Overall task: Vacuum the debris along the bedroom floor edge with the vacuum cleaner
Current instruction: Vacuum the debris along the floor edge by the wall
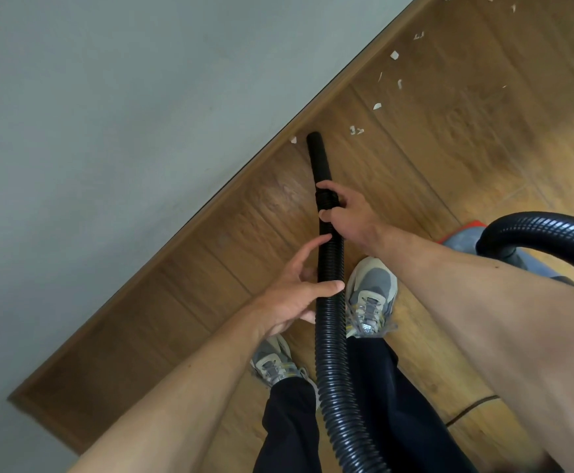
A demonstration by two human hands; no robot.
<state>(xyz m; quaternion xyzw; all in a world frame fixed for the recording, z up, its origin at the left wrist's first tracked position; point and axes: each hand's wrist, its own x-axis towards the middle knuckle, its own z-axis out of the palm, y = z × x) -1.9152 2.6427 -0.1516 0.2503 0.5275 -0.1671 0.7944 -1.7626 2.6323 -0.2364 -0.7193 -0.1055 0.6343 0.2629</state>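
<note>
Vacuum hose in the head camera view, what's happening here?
A person stands on the wooden floor by a wall, working a black vacuum hose with both hands. The right hand grips it at the collar behind the nozzle; the left hand holds the ribbed part lower down, thumb across it. The nozzle tip sits near the skirting, beside one white scrap. More white scraps lie further along the floor, not yet picked up. The vacuum cleaner stands at the person's right.
</note>
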